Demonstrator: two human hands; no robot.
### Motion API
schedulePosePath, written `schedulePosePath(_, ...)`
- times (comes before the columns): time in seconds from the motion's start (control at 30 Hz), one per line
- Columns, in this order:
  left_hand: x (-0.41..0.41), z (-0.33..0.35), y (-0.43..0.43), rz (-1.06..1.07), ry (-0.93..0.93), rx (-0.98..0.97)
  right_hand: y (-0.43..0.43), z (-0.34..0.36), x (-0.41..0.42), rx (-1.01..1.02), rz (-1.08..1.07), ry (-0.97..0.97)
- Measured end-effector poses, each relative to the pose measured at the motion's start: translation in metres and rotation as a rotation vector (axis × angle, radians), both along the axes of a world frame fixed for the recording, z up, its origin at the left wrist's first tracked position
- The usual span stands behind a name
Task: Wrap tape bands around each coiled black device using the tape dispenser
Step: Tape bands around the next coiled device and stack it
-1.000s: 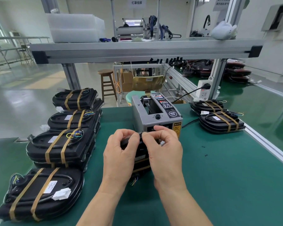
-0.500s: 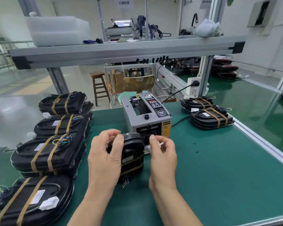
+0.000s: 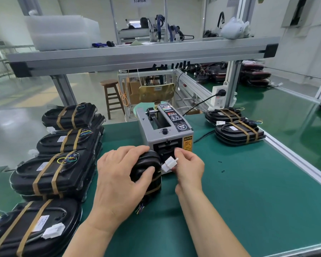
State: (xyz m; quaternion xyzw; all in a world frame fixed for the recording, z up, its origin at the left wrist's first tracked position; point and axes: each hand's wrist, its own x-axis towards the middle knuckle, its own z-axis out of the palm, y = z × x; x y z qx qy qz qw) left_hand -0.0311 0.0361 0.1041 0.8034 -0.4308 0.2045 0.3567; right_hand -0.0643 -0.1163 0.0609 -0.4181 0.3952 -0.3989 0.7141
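Note:
A black coiled device (image 3: 149, 169) with brown tape bands stands on edge on the green mat, just in front of the grey tape dispenser (image 3: 165, 134). My left hand (image 3: 122, 179) grips the device from the top and left side. My right hand (image 3: 188, 167) is at the dispenser's outlet and pinches the device's white connector (image 3: 168, 164). Coloured wires (image 3: 140, 208) stick out below the device.
Several taped black devices are stacked along the left edge (image 3: 52, 171). Two more lie at the right (image 3: 237, 132). A power cable (image 3: 202, 102) runs from the dispenser to a socket. An aluminium shelf (image 3: 137, 54) spans overhead.
My left hand moved over the top of the device. My right hand let go of the device's body and now pinches the white connector beside the dispenser outlet. The view shifted slightly.

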Motion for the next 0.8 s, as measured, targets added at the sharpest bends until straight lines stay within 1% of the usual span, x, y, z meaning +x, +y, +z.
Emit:
schedulePosePath(0.17,0.0,0.005,0.006,-0.001,-0.026,0.015,-0.008,0.002,0.006,-0.098,0.02,0.124)
schedulePosePath(0.27,0.001,0.009,0.01,-0.009,-0.014,0.034,-0.007,0.003,0.007,-0.12,0.039,0.151)
schedulePosePath(0.37,0.001,0.011,0.012,-0.017,-0.004,0.047,-0.006,0.005,0.008,-0.092,0.029,0.142)
schedulePosePath(0.5,0.0,0.006,0.015,-0.049,-0.015,0.005,-0.006,0.005,0.011,-0.113,-0.009,0.183)
schedulePosePath(0.6,0.001,0.004,0.019,-0.082,-0.012,-0.051,-0.005,0.005,0.013,-0.133,0.006,0.228)
schedulePosePath(0.67,0.002,0.001,0.02,-0.102,0.029,-0.107,-0.004,0.004,0.01,-0.065,0.011,0.172)
schedulePosePath(0.73,0.002,-0.002,0.021,-0.135,0.11,-0.166,-0.002,0.007,0.002,0.05,0.035,0.043)
schedulePosePath(0.8,0.001,-0.006,0.019,-0.199,0.213,-0.244,0.0,0.015,-0.01,0.093,0.06,-0.071)
